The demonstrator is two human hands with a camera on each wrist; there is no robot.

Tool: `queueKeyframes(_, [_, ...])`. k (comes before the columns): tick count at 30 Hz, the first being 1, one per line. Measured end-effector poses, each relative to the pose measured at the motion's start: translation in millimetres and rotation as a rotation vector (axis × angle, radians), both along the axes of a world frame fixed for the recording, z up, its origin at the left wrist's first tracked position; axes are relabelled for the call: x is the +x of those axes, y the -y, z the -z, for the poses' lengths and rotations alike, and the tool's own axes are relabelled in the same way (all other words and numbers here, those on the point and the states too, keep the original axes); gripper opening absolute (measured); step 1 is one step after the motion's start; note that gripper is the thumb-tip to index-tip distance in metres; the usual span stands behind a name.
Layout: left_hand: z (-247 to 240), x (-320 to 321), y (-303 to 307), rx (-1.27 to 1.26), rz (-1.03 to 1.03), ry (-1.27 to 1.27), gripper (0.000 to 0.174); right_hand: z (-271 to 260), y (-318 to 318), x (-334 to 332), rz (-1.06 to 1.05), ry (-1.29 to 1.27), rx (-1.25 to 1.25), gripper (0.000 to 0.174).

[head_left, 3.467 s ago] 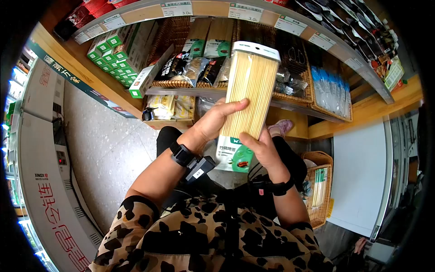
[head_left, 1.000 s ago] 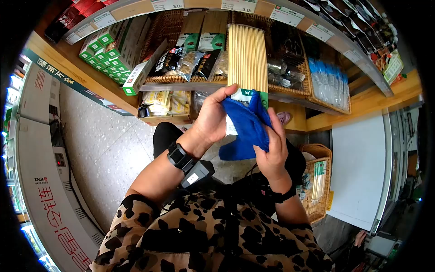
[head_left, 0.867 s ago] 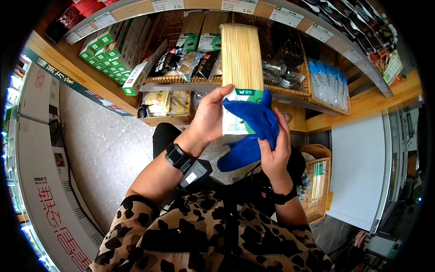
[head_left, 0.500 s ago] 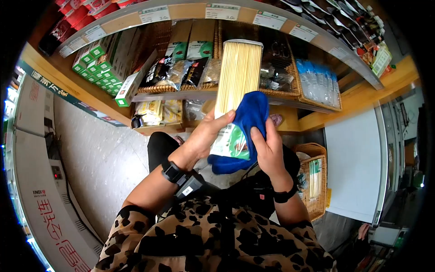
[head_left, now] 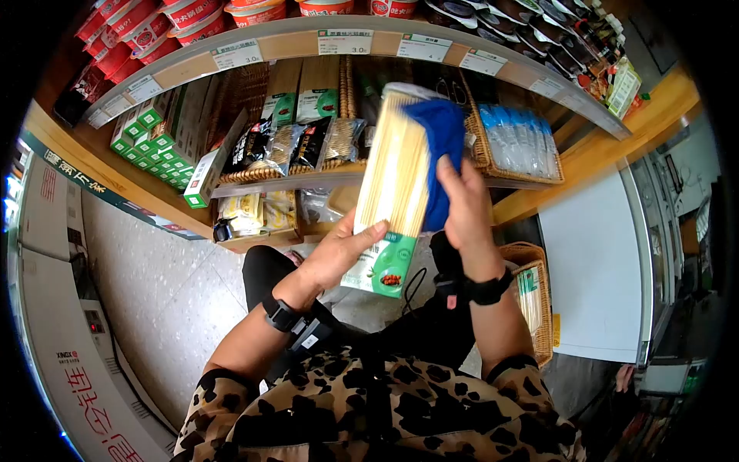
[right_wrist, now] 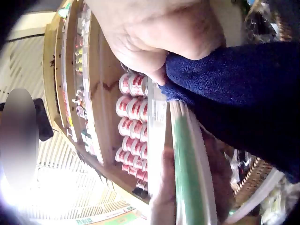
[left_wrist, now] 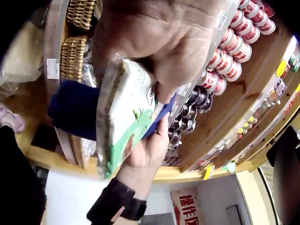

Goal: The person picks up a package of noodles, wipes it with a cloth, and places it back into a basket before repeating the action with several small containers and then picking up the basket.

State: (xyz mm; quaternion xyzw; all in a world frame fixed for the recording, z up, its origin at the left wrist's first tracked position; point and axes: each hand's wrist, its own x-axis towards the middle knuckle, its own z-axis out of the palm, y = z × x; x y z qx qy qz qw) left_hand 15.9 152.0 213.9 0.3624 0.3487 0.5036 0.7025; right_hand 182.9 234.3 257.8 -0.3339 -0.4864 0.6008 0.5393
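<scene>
A clear pack of bamboo skewers [head_left: 392,165] with a green and white label is tilted in front of the shelf in the head view. My left hand [head_left: 339,254] grips its lower left side, thumb across the front. My right hand [head_left: 466,204] holds a blue cloth [head_left: 443,146] against the pack's upper right side and edge. In the left wrist view the label end of the skewer pack [left_wrist: 126,112] faces the camera, with the blue cloth [left_wrist: 72,110] behind it. Bunched cloth [right_wrist: 234,75] shows under the right fingers in the right wrist view.
Behind the pack, a shelf carries wicker baskets with more skewer packs [head_left: 317,88], black packets [head_left: 312,142] and blue-topped bags [head_left: 516,142]. Green-white boxes [head_left: 158,146] are stacked left; red tubs [head_left: 188,15] stand above. A wicker basket [head_left: 543,339] sits on the floor at right.
The blue cloth came into the right hand after the oldest frame. Over the last half second it has moved from the label end up to the pack's top right. The view has shifted too.
</scene>
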Motion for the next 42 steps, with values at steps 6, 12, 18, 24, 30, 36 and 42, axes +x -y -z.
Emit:
queueKeyframes(6, [-12, -12, -11, 0.008, -0.193, 0.034, 0.033, 36, 61, -10, -0.188, 0.274, -0.022, 0.030])
queueKeyframes(12, [-9, -22, -16, 0.110, -0.216, -0.026, 0.038, 54, 89, 0, -0.480, 0.285, -0.180, 0.029])
queueKeyframes(18, [-10, -20, -14, 0.005, -0.127, 0.156, 0.038, 103, 84, 15, -0.277, 0.329, -0.099, 0.069])
queueKeyframes(24, [10, -4, -8, -0.098, 0.024, 0.068, 0.049, 59, 72, 5, -0.218, -0.265, -0.437, 0.043])
queueKeyframes(30, [11, 1, 2, -0.093, 0.199, 0.224, 0.057, 53, 70, -8, -0.196, -0.214, -0.378, 0.037])
queueKeyframes(36, [7, -10, 8, 0.065, 0.130, -0.026, 0.061, 59, 59, -8, -0.063, 0.605, 0.128, 0.036])
queueKeyframes(42, [-1, -32, 9, 0.075, 0.032, -0.064, 0.047, 24, 50, 3, -0.280, 0.259, -0.120, 0.034])
